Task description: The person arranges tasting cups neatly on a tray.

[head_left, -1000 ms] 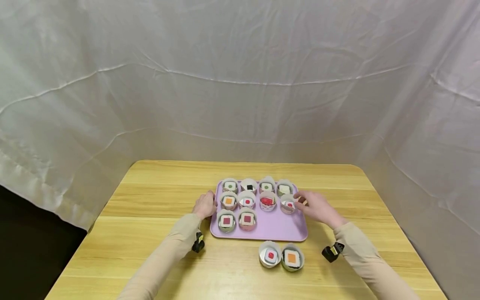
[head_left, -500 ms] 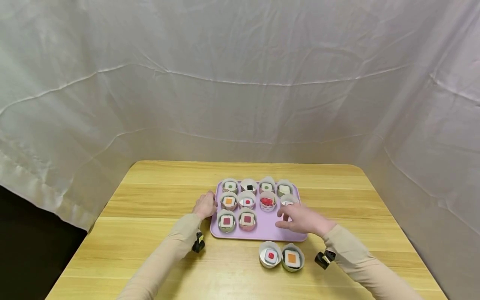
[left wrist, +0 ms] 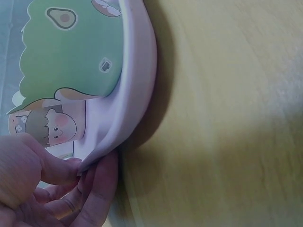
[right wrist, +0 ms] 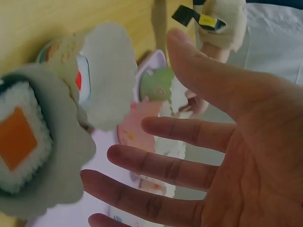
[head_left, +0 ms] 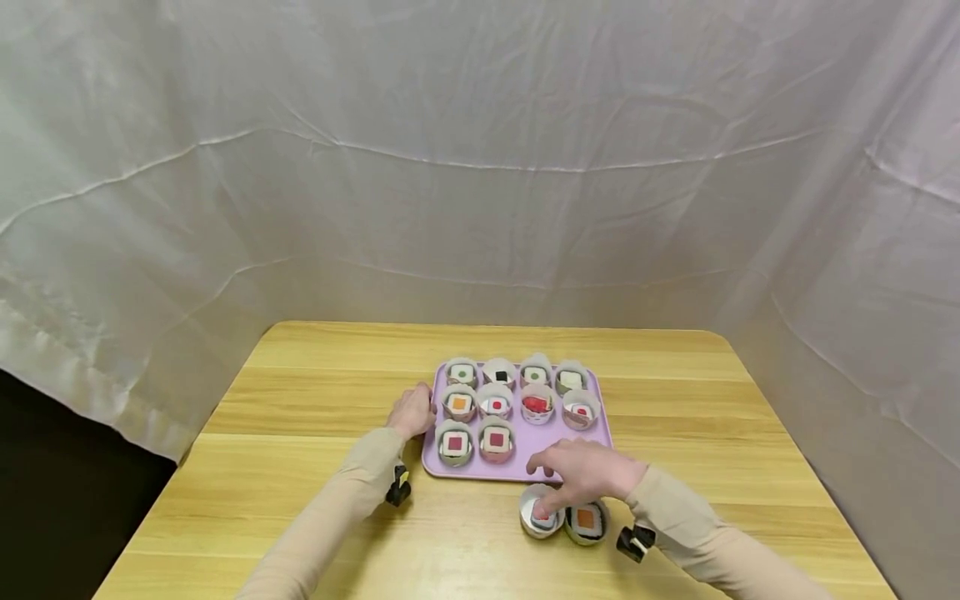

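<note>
My left hand [head_left: 412,412] pinches the left rim of the lilac tray [head_left: 555,432], thumb above and fingers below, as the left wrist view shows. Over the tray's front edge reaches my right hand [head_left: 588,472], fingers spread and holding nothing. Beneath it on the table stand two paper cups side by side. One cup [head_left: 530,523] has a small sushi piece with a red centre, partly covered by the thumb. The other holds a sushi roll [right wrist: 23,137] with an orange centre; its scalloped paper cup [right wrist: 71,156] is close to my fingertips in the right wrist view.
Several paper cups with sushi pieces stand in rows on the tray, among them a pink cup [head_left: 497,454] and a green-sided cup [left wrist: 80,52] at the left. The wooden table [head_left: 315,375] extends around it, with a pale curtain [head_left: 480,208] behind.
My right hand has left the cup at the tray's right side and moved left and nearer, over the two cups in front. The left hand stays on the tray rim.
</note>
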Demonstrator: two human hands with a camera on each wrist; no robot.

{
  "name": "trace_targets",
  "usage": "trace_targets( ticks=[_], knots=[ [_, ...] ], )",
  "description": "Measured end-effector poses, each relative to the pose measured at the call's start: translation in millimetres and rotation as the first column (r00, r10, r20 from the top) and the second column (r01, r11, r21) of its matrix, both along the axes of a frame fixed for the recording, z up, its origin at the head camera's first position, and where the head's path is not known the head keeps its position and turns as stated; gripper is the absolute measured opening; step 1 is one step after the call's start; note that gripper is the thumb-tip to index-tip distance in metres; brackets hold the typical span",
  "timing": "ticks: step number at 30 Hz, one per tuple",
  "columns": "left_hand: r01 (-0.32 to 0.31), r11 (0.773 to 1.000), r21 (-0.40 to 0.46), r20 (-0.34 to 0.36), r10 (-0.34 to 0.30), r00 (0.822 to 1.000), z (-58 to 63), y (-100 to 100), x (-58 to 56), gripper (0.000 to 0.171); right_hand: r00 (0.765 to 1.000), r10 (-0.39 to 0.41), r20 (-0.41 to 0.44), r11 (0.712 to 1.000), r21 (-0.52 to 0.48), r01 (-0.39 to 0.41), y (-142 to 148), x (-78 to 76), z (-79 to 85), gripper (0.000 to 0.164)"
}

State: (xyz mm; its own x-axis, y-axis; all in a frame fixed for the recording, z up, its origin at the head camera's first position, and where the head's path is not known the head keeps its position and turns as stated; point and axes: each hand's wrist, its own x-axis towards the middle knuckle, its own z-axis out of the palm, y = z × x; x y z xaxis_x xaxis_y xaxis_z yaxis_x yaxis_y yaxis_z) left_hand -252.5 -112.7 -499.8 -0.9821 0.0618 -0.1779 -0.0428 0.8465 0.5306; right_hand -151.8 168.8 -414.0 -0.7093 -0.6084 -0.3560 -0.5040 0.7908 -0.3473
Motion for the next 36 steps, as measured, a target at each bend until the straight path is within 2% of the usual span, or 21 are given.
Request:
trace_targets(
  ticks=[9, 19, 36],
  knots=[
    [-0.003, 1.0, -0.01, 0.003, 0.003, 1.0, -0.4, 0, 0.1, 0.019, 0.999, 0.021, 0.035, 0.999, 0.047, -0.022, -10, 6.8, -8.4, 0.073],
    [-0.006, 1.0, -0.007, 0.006, 0.006, 1.0, -0.4, 0, -0.5, 0.017, 0.998, 0.013, 0.054, 0.998, 0.067, -0.017, -15, 11.7, -19.2, 0.075],
    [0.007, 1.0, -0.004, -0.002, -0.007, 1.0, -0.4, 0, 0.3, 0.017, 1.0, 0.016, 0.003, 0.998, 0.056, -0.016, -18, 15.6, -33.2, 0.06]
  ],
)
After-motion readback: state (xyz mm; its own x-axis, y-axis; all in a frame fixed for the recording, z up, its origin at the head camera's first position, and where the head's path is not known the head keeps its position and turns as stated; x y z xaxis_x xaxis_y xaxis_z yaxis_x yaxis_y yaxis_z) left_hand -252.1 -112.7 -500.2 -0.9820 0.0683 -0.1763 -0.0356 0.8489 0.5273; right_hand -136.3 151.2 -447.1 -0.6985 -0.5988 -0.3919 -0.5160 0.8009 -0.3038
